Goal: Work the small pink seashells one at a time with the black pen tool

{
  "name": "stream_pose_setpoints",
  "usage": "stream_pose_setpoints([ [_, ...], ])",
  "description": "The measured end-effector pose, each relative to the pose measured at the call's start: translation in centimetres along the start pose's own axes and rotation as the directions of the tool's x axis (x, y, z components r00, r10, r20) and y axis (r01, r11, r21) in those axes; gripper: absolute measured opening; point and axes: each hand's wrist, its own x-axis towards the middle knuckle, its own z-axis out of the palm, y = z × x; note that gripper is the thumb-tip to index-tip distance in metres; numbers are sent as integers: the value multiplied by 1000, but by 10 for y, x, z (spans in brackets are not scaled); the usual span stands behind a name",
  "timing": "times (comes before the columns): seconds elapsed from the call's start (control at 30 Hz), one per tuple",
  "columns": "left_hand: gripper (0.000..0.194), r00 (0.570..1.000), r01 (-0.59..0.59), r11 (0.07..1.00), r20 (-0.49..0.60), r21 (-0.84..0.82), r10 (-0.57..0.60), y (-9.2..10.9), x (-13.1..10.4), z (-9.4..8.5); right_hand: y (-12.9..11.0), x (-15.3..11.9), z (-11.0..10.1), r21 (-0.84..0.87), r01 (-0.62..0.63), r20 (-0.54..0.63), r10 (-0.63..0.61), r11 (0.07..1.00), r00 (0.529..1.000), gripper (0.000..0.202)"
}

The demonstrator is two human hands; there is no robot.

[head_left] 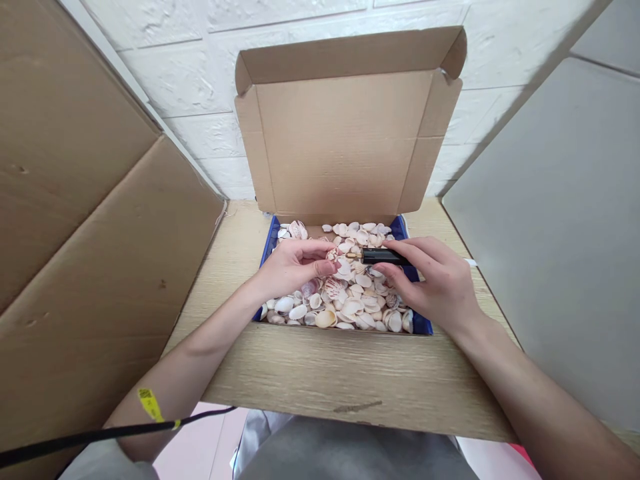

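Note:
Between the fingertips and thumb of my left hand is a small reddish-white seashell. My right hand grips a black handheld mini drill that lies level, its brass-coloured tip pointing left at the shell. The tip is close to the shell; whether they touch I cannot tell. Both hands are above an open cardboard box with a blue rim, filled with loose pale seashells. A larger red-striped scallop shell lies among them, below my left hand.
The box's lid stands raised against a white brick-patterned wall. A big cardboard panel closes off the left, a grey-white panel the right. A black cable with yellow tags crosses below my left forearm. The wooden table's front edge is near my body.

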Motion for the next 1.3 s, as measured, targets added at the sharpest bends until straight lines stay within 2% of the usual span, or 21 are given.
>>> stream_pose_setpoints([
  [0.1,31,999,-31,999,-16,13,31,0,0,0,0,-4,2,8,-53,67,52,999,996,20],
  [0.27,29,999,-41,999,-6,-3,41,0,0,0,0,-5,3,25,-57,112,54,998,992,20],
  [0.43,33,999,-35,999,-40,-29,33,1,1,2,0,-2,2,28,-18,36,17,999,999,21],
  [0.8,35,1000,13,1000,-16,2,-13,2,0,2,-1,4,-4,-44,96,-83,-99,994,992,33],
  [1.0,36,1000,3,1000,-6,12,-3,0,2,1,0,4,-3,-51,48,-95,-53,998,994,29],
  [1.3,37,1000,-5,1000,-6,4,5,1,1,0,0,-2,1,29,-75,61,73,997,995,22],
])
